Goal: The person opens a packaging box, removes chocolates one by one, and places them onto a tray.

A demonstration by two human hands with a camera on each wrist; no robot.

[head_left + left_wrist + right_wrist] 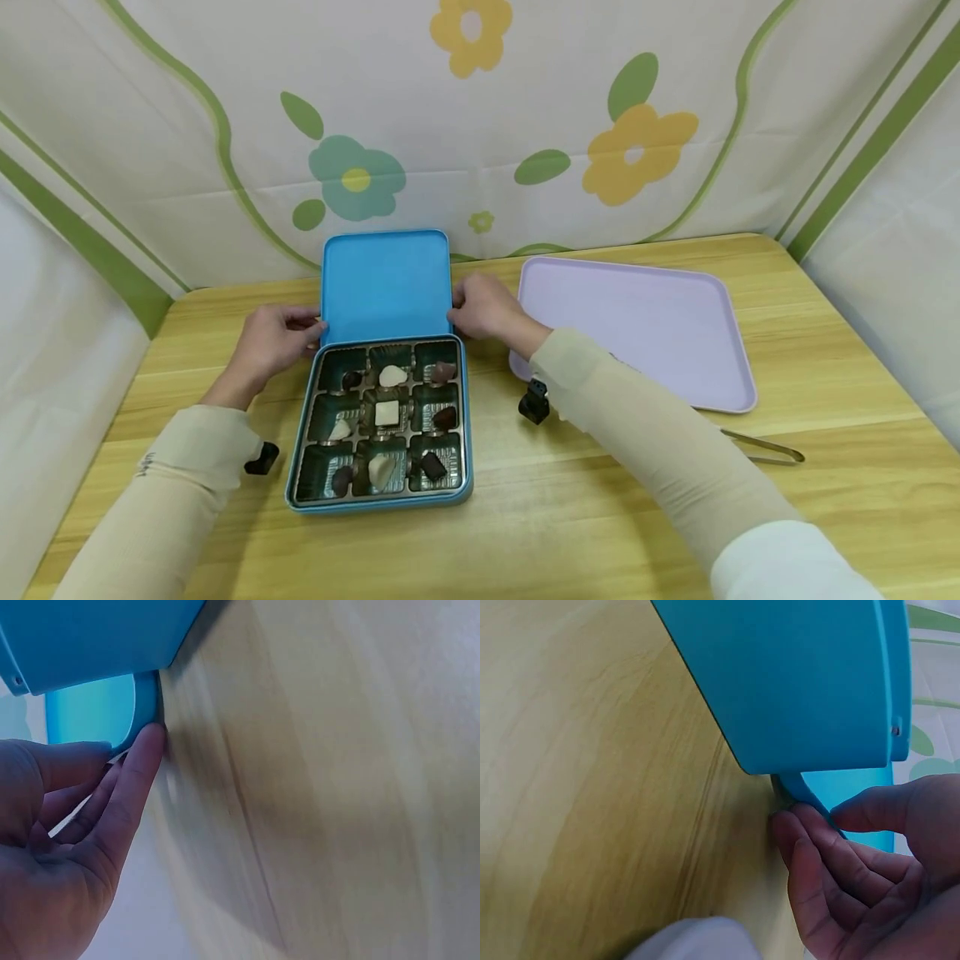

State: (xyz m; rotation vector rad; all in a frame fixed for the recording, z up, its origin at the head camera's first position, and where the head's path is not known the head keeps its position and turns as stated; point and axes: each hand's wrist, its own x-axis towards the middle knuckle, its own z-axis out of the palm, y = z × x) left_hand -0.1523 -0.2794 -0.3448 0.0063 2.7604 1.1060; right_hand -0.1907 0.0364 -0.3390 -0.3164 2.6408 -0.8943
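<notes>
A square blue tin (382,503) sits on the table, its dark plastic insert split into compartments. Pieces that look like chocolates, white ones such as the square piece (387,413) and dark ones such as the block (432,466), lie in them. The blue lid (386,283) stands raised behind the tin's far edge; whether they are joined cannot be told. My left hand (270,337) pinches the lid's left edge between thumb and fingers. On the opposite edge, my right hand (486,308) pinches the lid likewise, low down as the right wrist view shows.
To the right lies a lilac tray (630,321), partly behind my right forearm. Metal tongs (772,455) stick out beyond that sleeve. Flowered cloth (480,150) hangs along the back of the wooden table (540,508).
</notes>
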